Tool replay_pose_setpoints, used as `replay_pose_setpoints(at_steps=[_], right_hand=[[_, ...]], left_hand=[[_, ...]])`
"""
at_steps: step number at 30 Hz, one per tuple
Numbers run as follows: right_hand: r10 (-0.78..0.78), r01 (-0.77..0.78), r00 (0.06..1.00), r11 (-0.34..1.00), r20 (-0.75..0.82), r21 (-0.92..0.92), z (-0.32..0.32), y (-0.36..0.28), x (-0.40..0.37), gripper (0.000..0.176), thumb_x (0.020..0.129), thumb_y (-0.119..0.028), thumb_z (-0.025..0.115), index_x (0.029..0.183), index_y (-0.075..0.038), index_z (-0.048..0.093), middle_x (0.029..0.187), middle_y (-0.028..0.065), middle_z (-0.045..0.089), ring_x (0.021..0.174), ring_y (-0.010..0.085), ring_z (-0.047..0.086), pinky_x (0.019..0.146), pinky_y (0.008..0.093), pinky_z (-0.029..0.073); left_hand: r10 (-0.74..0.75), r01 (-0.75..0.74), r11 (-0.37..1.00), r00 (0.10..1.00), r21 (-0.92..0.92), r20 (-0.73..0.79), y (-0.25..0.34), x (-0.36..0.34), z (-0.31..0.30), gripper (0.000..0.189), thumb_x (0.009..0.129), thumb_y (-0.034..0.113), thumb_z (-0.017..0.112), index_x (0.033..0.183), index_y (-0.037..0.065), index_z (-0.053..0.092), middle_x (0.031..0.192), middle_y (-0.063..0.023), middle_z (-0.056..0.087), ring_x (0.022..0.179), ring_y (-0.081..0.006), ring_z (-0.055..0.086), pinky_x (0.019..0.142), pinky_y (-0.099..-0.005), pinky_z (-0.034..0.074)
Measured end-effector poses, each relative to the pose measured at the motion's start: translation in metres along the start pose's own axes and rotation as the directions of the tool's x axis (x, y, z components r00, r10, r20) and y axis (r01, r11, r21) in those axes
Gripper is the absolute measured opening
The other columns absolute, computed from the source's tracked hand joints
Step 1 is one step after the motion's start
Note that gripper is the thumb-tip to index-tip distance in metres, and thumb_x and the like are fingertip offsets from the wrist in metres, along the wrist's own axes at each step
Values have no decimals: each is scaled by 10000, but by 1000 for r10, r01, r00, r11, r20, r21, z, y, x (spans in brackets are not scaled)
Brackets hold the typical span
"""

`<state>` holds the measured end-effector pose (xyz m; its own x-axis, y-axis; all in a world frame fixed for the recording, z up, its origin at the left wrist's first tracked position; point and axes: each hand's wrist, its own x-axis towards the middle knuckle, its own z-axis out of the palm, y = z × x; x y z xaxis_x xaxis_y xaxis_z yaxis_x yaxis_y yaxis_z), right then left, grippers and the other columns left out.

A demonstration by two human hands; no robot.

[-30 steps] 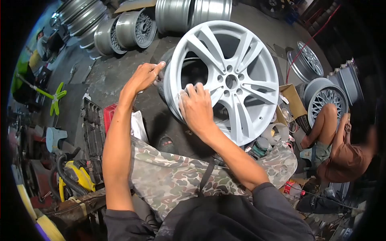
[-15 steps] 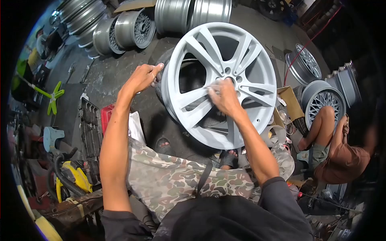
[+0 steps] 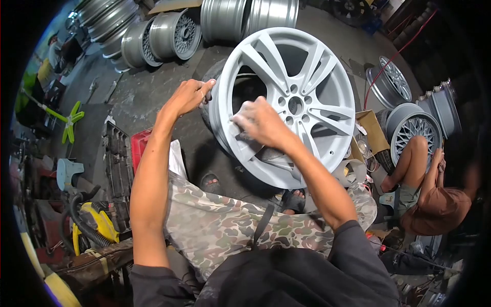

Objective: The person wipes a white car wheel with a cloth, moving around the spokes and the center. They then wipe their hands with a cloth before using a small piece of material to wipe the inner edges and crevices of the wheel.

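Note:
A pale grey alloy wheel rim [image 3: 295, 72] with paired spokes stands tilted in front of me, its face toward me. My left hand [image 3: 192, 97] grips its outer edge at the upper left, thumb on top and fingers curled behind. Across the left spoke lies my right hand [image 3: 260, 122], its dusty fingers bent and pressed down near the outer lip. A dark greyish patch shows under those fingers, but blur and the hand hide what it is.
Several silver rims [image 3: 176, 36] line the back. More rims [image 3: 415, 134] stand at the right, beside a seated person [image 3: 434, 204] and a cardboard box [image 3: 369, 132]. A black grille [image 3: 116, 153], a red container [image 3: 140, 146] and a yellow machine [image 3: 97, 225] are on the left.
My right hand has moved left along the spoke, from near the hub to near the outer lip. My left hand keeps its hold on the edge. The view has shifted slightly.

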<state>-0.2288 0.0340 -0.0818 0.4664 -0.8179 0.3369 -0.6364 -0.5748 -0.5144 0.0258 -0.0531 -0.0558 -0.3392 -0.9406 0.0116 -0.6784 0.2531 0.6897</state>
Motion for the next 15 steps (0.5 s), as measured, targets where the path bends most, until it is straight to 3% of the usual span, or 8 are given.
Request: replay_pose_setpoints(at_steps=[2, 4, 6, 7, 9, 12, 14, 15], right_hand=[[125, -116, 991, 974, 36, -193, -7, 46, -1, 330, 962, -329, 657, 858, -29, 745, 859, 166, 674, 929, 380, 577, 829, 517, 499], [343, -332, 939, 928, 37, -171, -19, 65, -3, 348, 950, -342, 669, 828, -21, 729, 846, 207, 687, 936, 407, 591, 842, 520, 510], [214, -206, 977, 960, 21, -188, -4, 62, -2, 369, 949, -312, 666, 833, 38, 668, 864, 252, 678, 941, 423, 591, 867, 525, 506], [185, -182, 983, 977, 19, -108, 0, 41, -1, 364, 948, -308, 665, 845, 42, 659, 864, 253, 669, 940, 426, 589, 865, 531, 504], [140, -141, 990, 988, -10, -58, 16, 10, 10, 313, 953, -265, 658, 848, 29, 683, 887, 228, 636, 916, 404, 562, 835, 513, 482], [211, -209, 977, 973, 6, -94, 21, -5, 16, 285, 982, -238, 639, 879, 15, 717, 922, 193, 600, 861, 369, 517, 789, 477, 451], [137, -134, 991, 982, -15, 132, 19, 2, 9, 300, 1005, -244, 625, 892, 17, 721, 858, 180, 574, 851, 345, 508, 769, 461, 441], [94, -126, 989, 941, 115, 315, -11, -12, 11, 296, 1013, -244, 622, 925, 15, 734, 826, 166, 575, 824, 306, 530, 750, 436, 438]], left_hand=[[-5, 5, 1000, 1000, 11, -3, -1, -1, -4, 681, 1075, 511, 502, 806, -78, 712, 666, -106, 657, 623, -181, 625, 652, -356, 515], [-12, 12, 1000, 1000, 20, -3, 1, -6, -6, 684, 1073, 515, 503, 798, -75, 711, 666, -104, 657, 623, -179, 626, 651, -354, 515], [-48, 48, 998, 999, 30, -7, 5, -10, -11, 652, 1061, 513, 495, 915, -68, 752, 754, -235, 710, 739, -381, 706, 767, -454, 533], [-48, 48, 998, 999, 28, -1, 5, -10, -9, 652, 1061, 513, 495, 915, -68, 752, 754, -235, 710, 739, -381, 706, 767, -454, 533], [-33, 33, 999, 999, 20, -2, 6, -7, -8, 675, 1067, 517, 519, 829, -83, 716, 650, -113, 642, 624, -180, 625, 650, -368, 512], [-57, 58, 998, 998, -12, 24, 10, -3, -3, 669, 1068, 513, 521, 846, -90, 710, 644, -118, 637, 626, -193, 625, 652, -383, 510], [-31, 30, 999, 999, 15, 21, 9, 0, -2, 666, 1069, 509, 522, 849, -91, 708, 648, -116, 642, 625, -186, 623, 652, -382, 513], [-11, 10, 999, 1000, 43, 19, 9, 1, -1, 663, 1069, 506, 522, 852, -93, 706, 652, -114, 647, 623, -180, 622, 652, -381, 515]])
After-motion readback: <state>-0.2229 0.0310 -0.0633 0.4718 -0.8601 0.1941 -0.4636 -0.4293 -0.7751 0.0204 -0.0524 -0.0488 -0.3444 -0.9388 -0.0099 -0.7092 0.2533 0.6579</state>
